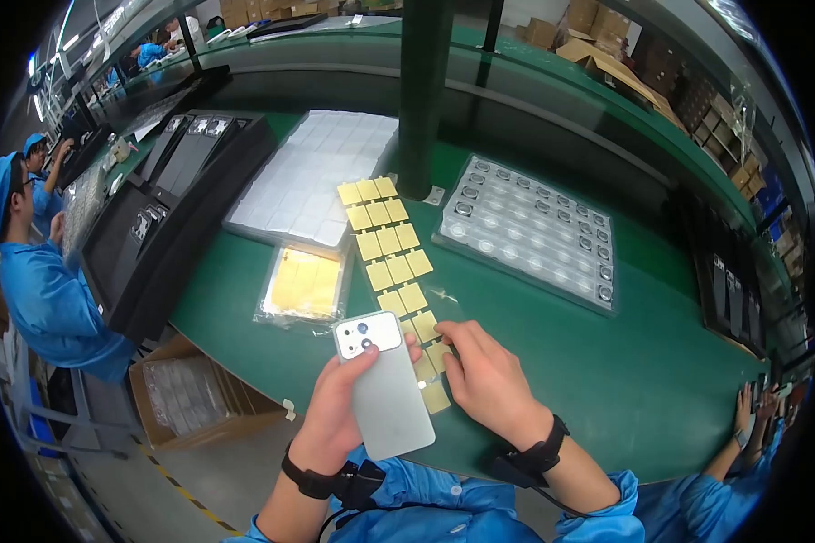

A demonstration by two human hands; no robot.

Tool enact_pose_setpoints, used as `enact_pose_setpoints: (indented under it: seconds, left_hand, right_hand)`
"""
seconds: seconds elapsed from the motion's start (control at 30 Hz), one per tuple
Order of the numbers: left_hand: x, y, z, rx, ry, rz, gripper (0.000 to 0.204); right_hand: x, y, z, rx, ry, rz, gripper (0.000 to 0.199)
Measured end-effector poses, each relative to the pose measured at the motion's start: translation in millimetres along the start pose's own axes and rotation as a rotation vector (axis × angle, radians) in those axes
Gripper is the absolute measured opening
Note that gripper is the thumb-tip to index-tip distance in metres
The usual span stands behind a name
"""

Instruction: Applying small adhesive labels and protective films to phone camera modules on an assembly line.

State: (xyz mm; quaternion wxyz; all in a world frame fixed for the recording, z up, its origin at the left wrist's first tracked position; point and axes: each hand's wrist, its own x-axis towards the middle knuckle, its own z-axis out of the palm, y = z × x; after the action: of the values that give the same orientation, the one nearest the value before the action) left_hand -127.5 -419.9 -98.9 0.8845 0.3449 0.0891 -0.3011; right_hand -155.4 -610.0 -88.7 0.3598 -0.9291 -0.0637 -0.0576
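The likely slippery smartphone, best edge-held, is gripped by the left hand. The right hand's grip can't be told.

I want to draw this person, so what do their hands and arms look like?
The left hand and right hand are bare, with no gloves. Each wrist has a black strap, one on the left and one on the right, with a chunky black box. A thin dark cable shows by the right box. The blue sleeves leave the lower forearms bare.
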Motion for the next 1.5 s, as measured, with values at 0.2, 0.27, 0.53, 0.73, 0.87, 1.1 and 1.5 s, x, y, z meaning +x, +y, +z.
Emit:
enact_pose_setpoints:
  seconds: [0.2,0.27,0.53,0.73,0.87,1.1,1.5]
  left_hand:
    - [4.6,-2.8,-2.7,-0.097,-0.065,-0.07,0.053]
    - [4.1,-1.2,-2.2,-0.088,-0.055,-0.064,0.052]
    - [6.6,1.1,-2.9,-0.026,-0.086,-0.077,0.05]
    - [8.7,1.8,-6.6,-0.033,-0.081,-0.095,0.051]
    - [8.3,2.6,-8.1,-0.016,-0.087,-0.092,0.051]
    - [6.4,0.4,3.2,0.081,-0.093,-0.08,0.048]
    - [-27.7,-35.1,48.9,0.173,-0.205,-0.113,0.046]
  right_hand:
    - [0.6,-1.2,2.3,-0.153,0.02,-0.05,0.024]
    - [2.0,-0.6,2.7,-0.16,0.001,-0.045,0.024]
    - [3.4,-3.9,-15.4,-0.06,-0.151,0.162,0.021]
    - [18.6,5.1,-18.0,-0.063,-0.235,0.16,0.012]
    - [17.6,6.1,-21.9,-0.022,-0.246,0.128,0.011]
    - [-10.0,15.7,-46.9,0.519,-0.138,0.073,0.004]
    - [-31.5,-18.1,-58.8,0.734,0.089,-0.005,0.01]
